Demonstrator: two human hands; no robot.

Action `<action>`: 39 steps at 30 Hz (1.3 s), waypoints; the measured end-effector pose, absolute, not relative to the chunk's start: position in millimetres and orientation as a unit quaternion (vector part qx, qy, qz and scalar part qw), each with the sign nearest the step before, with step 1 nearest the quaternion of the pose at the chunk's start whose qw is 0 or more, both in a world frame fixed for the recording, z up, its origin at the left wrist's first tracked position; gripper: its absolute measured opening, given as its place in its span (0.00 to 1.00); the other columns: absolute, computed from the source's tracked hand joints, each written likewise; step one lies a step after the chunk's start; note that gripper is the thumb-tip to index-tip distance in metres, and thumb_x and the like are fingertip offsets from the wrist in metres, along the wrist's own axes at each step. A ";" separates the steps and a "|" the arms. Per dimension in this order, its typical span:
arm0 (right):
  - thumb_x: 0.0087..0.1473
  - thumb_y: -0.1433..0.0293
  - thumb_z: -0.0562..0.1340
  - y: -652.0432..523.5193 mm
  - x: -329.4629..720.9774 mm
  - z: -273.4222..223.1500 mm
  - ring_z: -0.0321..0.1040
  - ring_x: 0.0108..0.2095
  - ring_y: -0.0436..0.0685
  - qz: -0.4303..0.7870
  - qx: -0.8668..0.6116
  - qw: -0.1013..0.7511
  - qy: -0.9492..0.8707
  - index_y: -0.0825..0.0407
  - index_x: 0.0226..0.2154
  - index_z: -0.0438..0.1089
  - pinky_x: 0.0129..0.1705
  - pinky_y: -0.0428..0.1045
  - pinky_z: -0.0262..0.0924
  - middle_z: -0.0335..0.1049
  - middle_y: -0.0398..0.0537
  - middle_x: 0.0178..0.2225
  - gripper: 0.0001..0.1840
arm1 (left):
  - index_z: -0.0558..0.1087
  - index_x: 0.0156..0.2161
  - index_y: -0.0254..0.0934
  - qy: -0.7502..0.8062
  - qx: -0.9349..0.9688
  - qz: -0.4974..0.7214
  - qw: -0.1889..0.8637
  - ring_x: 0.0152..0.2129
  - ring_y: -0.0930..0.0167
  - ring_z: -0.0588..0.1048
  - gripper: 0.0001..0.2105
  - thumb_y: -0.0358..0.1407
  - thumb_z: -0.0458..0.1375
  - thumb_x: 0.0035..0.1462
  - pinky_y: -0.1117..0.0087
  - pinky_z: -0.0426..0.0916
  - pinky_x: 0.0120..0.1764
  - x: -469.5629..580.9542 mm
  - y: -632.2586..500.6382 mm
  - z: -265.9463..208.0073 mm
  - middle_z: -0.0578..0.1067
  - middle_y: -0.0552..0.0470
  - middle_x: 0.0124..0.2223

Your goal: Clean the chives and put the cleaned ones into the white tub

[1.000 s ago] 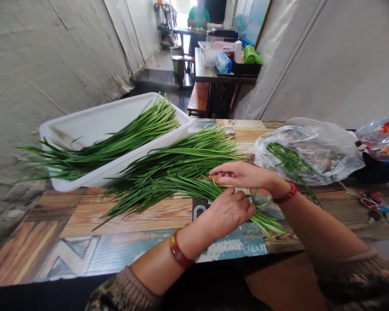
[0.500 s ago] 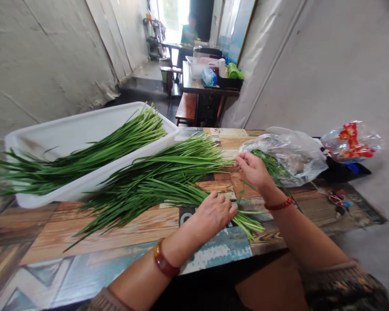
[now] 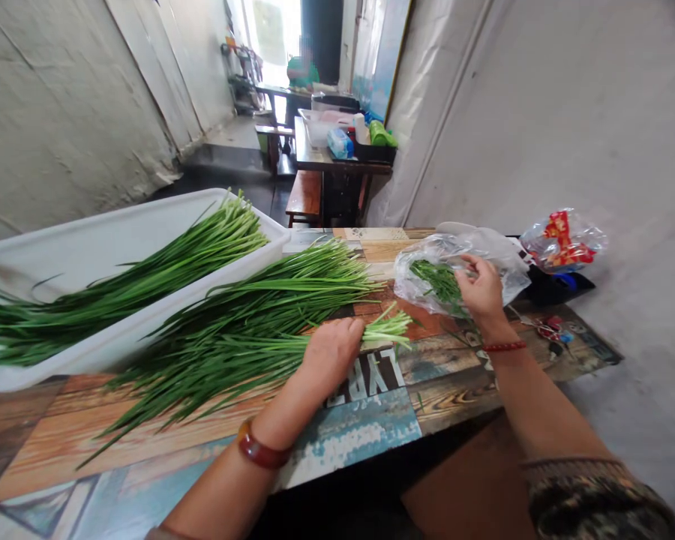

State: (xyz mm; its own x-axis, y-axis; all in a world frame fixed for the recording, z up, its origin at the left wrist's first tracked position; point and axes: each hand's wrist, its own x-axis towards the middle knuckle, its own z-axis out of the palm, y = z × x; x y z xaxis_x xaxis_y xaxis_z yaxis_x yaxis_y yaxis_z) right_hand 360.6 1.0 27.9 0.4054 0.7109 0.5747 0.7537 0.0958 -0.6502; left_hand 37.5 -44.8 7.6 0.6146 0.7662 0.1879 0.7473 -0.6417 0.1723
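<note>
My left hand (image 3: 334, 346) is closed around a bunch of garlic chives (image 3: 275, 352), holding it just above the patterned table. The pale cut ends stick out to the right of the fist, and the long green leaves trail left. Behind this bunch lies a larger pile of chives (image 3: 315, 281). My right hand (image 3: 481, 289) is over the mouth of a clear plastic bag (image 3: 489, 244), thumb and fingers apart. Green scraps (image 3: 436, 277) lie in the bag beside the fingertips.
At the left stands a white plastic tub (image 3: 146, 217) with more chives inside. Right of the bag are a clear and red wrapper (image 3: 565, 240) and a small cluster of keys (image 3: 554, 330). Farther back is another table (image 3: 309, 154) with a bench; a person in green sits beyond it.
My right hand has moved right, from the chive tips to the plastic bag. My left hand has shifted left with its bunch, whose ends now point slightly upward. The view has turned slightly right.
</note>
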 end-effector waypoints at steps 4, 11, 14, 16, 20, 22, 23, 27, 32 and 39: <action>0.52 0.61 0.62 -15.0 351.9 18.3 0.71 0.43 0.61 0.056 -0.644 0.531 -0.548 0.53 0.52 0.68 0.45 0.57 0.68 0.71 0.58 0.48 0.26 | 0.68 0.44 0.37 0.485 0.851 0.168 0.116 0.39 0.64 0.75 0.07 0.33 0.52 0.62 0.66 0.66 0.39 27.7 -35.7 13.7 0.76 0.47 0.41; 0.52 0.59 0.64 -59.2 244.9 5.3 0.70 0.45 0.60 0.355 -0.486 0.371 -0.707 0.49 0.50 0.71 0.48 0.56 0.67 0.72 0.52 0.50 0.24 | 0.68 0.45 0.38 0.510 0.839 0.165 0.097 0.40 0.64 0.74 0.07 0.32 0.51 0.63 0.66 0.67 0.39 29.6 -37.7 13.9 0.76 0.47 0.42; 0.56 0.56 0.61 -64.6 203.0 2.1 0.68 0.50 0.59 0.395 -0.457 0.400 -0.689 0.48 0.49 0.72 0.59 0.57 0.58 0.73 0.50 0.49 0.22 | 0.66 0.49 0.36 0.483 0.861 0.157 0.040 0.40 0.63 0.74 0.11 0.30 0.49 0.63 0.64 0.67 0.41 34.3 -42.7 11.6 0.75 0.45 0.43; 0.60 0.54 0.55 -63.6 183.8 3.9 0.67 0.52 0.58 0.423 -0.453 0.457 -0.638 0.48 0.50 0.71 0.62 0.56 0.53 0.72 0.49 0.50 0.22 | 0.66 0.50 0.35 0.459 0.873 0.165 0.015 0.40 0.63 0.73 0.11 0.30 0.46 0.64 0.63 0.67 0.42 35.0 -44.2 12.4 0.75 0.44 0.43; 0.62 0.55 0.54 -59.8 166.1 20.9 0.66 0.53 0.57 0.388 -0.451 0.541 -0.595 0.48 0.47 0.71 0.63 0.55 0.52 0.72 0.47 0.50 0.19 | 0.66 0.47 0.35 0.471 0.865 0.171 0.023 0.40 0.63 0.74 0.10 0.29 0.49 0.62 0.63 0.67 0.41 28.1 -41.2 20.2 0.75 0.45 0.43; 0.63 0.57 0.54 -58.3 163.8 32.9 0.65 0.54 0.57 0.358 -0.448 0.559 -0.600 0.47 0.44 0.71 0.63 0.55 0.52 0.72 0.47 0.50 0.17 | 0.66 0.47 0.36 0.492 0.849 0.182 0.056 0.40 0.63 0.74 0.11 0.30 0.53 0.58 0.63 0.67 0.40 22.2 -37.7 23.7 0.76 0.45 0.42; 0.63 0.57 0.53 -57.5 163.3 38.6 0.65 0.54 0.57 0.346 -0.445 0.564 -0.603 0.47 0.43 0.72 0.63 0.55 0.52 0.72 0.47 0.50 0.16 | 0.67 0.46 0.37 0.497 0.842 0.194 0.081 0.39 0.63 0.74 0.11 0.30 0.54 0.57 0.64 0.66 0.39 19.2 -35.9 24.8 0.76 0.46 0.42; 0.61 0.55 0.57 -52.8 164.4 56.7 0.66 0.54 0.58 0.364 -0.414 0.540 -0.636 0.47 0.47 0.70 0.60 0.55 0.57 0.71 0.49 0.51 0.19 | 0.69 0.37 0.38 0.457 0.798 0.323 0.225 0.32 0.68 0.73 0.05 0.30 0.54 0.55 0.69 0.65 0.36 8.9 -29.8 29.7 0.74 0.51 0.35; 0.58 0.53 0.60 -46.2 178.8 59.3 0.67 0.52 0.56 0.433 -0.395 0.553 -0.592 0.46 0.56 0.63 0.52 0.52 0.63 0.67 0.51 0.56 0.27 | 0.67 0.36 0.37 0.360 0.512 0.614 0.480 0.22 0.75 0.67 0.05 0.35 0.57 0.58 0.71 0.67 0.33 -8.3 -22.1 49.8 0.67 0.58 0.25; 0.58 0.55 0.60 -46.6 203.8 24.9 0.71 0.37 0.52 0.449 -0.474 0.520 -0.551 0.52 0.43 0.72 0.38 0.48 0.63 0.76 0.50 0.39 0.20 | 0.64 0.31 0.35 0.231 0.218 0.673 0.667 0.18 0.81 0.64 0.08 0.32 0.58 0.60 0.75 0.68 0.31 -30.8 -11.7 64.6 0.62 0.62 0.23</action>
State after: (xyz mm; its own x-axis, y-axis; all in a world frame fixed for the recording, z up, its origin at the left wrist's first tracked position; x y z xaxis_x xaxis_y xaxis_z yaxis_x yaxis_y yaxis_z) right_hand 203.8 -46.6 24.9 -0.0097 0.9890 0.1476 0.0542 0.1480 -0.9875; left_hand -30.8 -11.7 64.6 -0.0139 0.9998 -0.0152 -0.7981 -0.0019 0.6025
